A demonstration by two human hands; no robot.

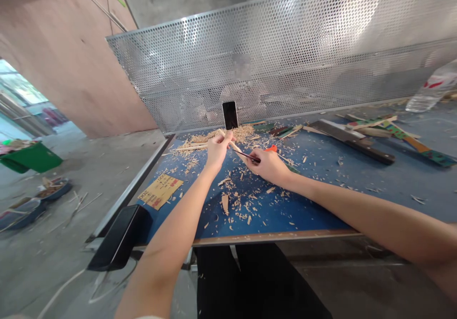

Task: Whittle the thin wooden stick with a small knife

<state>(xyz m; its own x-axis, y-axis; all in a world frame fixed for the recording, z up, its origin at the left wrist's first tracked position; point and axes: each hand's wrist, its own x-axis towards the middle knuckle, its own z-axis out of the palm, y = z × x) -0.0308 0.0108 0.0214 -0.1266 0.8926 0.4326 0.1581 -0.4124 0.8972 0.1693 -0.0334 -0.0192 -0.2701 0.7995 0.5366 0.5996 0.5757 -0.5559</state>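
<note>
Nearest us, our dark trousers [257, 285] show below the near edge of the blue surface [321, 209], across which both bare arms reach. Our left hand [217, 148] is closed in a pinch on the pale wooden stick [233, 144], which is held clear of the surface above its middle and slants down toward our right hand [268, 165]. That hand is wrapped around a knife [248, 156], whose dark blade meets the stick's lower part. We judge that the hands sit close together so that the blade bears on a short, steadied length.

Shavings [243, 204] litter the surface beneath the hands, and a thicker heap [243, 131] lies at the far edge. A phone [230, 114] stands upright there, leaned on the perforated metal screen [303, 62], presumably to face us; its display is dark. A yellow card [160, 191] lies near the left edge. A black device [117, 238] overhangs the near left corner. A cleaver-like tool [353, 140] and coloured strips [403, 135] lie toward the far right corner, well apart from the hands.

Containers: a clear bottle [430, 88] lies tilted at the far right edge; we cannot tell its contents. On the floor beyond the left edge, a green crate [32, 158] holds pale scraps. Two shallow basins [53, 189] near it hold wood offcuts.
</note>
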